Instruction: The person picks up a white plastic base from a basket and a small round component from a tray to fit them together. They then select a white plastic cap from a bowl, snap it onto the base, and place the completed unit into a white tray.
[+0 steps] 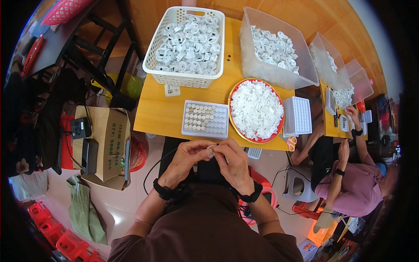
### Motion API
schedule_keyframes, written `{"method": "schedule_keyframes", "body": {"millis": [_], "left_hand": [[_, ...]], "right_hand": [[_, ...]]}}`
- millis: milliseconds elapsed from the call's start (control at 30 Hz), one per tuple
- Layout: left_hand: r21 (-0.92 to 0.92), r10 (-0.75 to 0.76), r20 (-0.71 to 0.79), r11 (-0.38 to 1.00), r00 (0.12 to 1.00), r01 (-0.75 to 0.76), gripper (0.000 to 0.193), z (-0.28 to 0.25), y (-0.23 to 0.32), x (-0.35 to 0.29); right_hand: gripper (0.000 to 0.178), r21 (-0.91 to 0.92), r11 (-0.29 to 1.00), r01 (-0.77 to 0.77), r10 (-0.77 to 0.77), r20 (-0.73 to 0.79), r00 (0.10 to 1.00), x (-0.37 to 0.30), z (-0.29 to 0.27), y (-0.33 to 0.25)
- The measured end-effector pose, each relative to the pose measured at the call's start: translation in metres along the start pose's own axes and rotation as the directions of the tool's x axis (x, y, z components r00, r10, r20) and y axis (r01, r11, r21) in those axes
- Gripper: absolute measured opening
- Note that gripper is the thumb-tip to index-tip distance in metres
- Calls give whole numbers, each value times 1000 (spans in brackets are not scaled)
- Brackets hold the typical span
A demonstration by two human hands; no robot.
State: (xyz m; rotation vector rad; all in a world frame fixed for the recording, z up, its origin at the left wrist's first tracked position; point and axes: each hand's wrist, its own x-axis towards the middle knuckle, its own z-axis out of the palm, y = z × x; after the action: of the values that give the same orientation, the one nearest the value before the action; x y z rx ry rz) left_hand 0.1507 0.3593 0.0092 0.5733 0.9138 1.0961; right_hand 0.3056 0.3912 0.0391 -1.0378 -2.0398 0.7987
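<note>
My left hand (188, 158) and my right hand (232, 160) meet in front of my chest, just off the table's near edge. Between their pinched fingertips is a small white plastic part (211, 151), mostly covered by the fingers. Just beyond them lies a white tray (205, 133) with rows of round cells; those on its left hold beige round pieces (198, 117). To the right of this tray, a red-rimmed round plate (231, 98) is heaped with small white plastic pieces (256, 110).
Behind stand a white basket (183, 78) and a clear bin (279, 74), both filled with white plastic parts. Stacked white trays (298, 115) sit right of the plate. A cardboard box (107, 144) is on the floor at left. Another person (349, 174) works at the right.
</note>
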Motion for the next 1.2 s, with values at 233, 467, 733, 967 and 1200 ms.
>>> {"method": "schedule_keyframes", "body": {"millis": [233,467,733,967,1200], "left_hand": [[8,-15,70,1000,997,15,28,-4,2,0],[-136,-61,131,988,989,79,29,-5,6,0],[-93,-40,123,994,992,52,30,-7,3,-1],[-104,-54,89,993,995,63,28,-4,4,-1],[-118,-52,50,991,997,58,27,-3,-1,0]], "right_hand": [[18,36,998,-42,43,-12,999,1,-6,-1],[16,132,979,-157,151,54,987,4,-11,-4],[17,163,969,-185,171,97,980,3,-9,-8],[18,446,827,-343,340,89,936,-4,-8,5],[22,4,995,-97,97,-6,995,1,-6,-10]]}}
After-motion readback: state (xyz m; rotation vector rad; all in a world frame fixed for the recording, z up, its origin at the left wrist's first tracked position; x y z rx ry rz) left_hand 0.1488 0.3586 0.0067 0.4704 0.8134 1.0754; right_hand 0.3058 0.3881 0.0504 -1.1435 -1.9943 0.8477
